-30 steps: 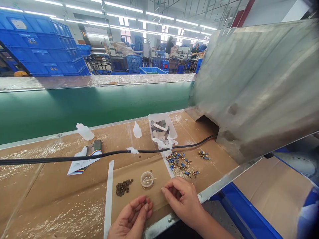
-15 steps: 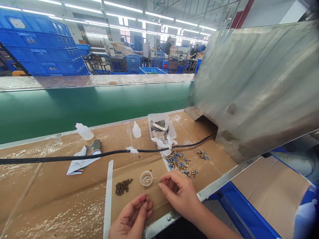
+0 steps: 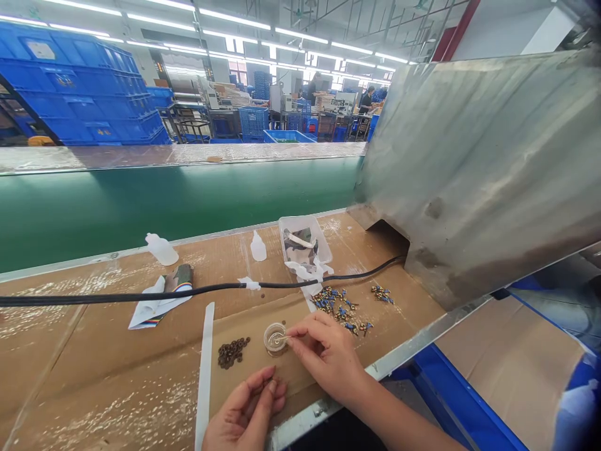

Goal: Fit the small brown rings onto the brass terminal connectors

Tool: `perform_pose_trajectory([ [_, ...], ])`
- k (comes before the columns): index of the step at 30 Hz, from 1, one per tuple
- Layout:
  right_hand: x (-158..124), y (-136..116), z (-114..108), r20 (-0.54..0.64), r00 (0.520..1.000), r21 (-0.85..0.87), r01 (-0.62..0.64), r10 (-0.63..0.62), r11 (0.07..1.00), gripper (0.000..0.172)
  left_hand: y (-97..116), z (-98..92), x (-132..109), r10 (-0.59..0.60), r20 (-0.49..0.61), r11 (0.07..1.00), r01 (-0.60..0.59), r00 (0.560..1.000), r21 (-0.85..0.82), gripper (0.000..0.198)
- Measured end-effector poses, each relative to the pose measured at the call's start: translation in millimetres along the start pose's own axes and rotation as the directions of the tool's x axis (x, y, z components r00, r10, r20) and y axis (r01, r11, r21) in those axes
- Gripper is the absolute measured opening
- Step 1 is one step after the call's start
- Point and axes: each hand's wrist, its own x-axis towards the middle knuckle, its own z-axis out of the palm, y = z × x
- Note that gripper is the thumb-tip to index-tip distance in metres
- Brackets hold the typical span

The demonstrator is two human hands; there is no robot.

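A small clear round cup (image 3: 275,338) stands on the brown sheet in front of me. My right hand (image 3: 323,351) pinches the end of a thin pale stick (image 3: 284,338), like a toothpick, whose other end rests in the cup. My left hand (image 3: 251,404) is closed near the bench edge, thumb against fingertips. A tiny dark thing seems to show between those fingertips, too small to name. Left of the cup lies a heap of small dark brown rings (image 3: 232,352). Several small blue and brass-coloured parts (image 3: 335,304) are scattered beyond my right hand.
Black cables (image 3: 211,289) cross the bench behind the cup. Two white bottles (image 3: 162,249), a folded cloth (image 3: 162,300) and a clear plastic tray (image 3: 306,241) stand farther back. A metal hood (image 3: 479,175) rises at right. Behind runs a green conveyor belt (image 3: 188,200).
My right hand has moved left to the cup and taken hold of the stick's end. My left hand has hardly moved.
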Motion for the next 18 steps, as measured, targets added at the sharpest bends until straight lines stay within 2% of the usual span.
perform_pose_trajectory([
  [6, 3.7, -2.0, 4.6, 0.023, 0.998, -0.038, 0.051, -0.051, 0.998, 0.010, 0.9, -5.3, 3.2, 0.033, -0.006, 0.999, -0.032, 0.999, 0.026, 0.044],
  [11, 3.7, -1.9, 4.1, 0.030, 0.999, -0.059, 0.047, -0.045, 0.997, 0.010, -0.3, -5.9, 5.3, 0.045, 0.013, 0.999, -0.045, 0.999, 0.012, 0.041],
  [18, 4.3, -0.9, 3.2, 0.011, 0.998, -0.077, 0.070, -0.069, 0.995, 0.010, -1.1, -7.5, 6.8, 0.013, 0.022, 1.000, -0.014, 1.000, 0.009, 0.042],
])
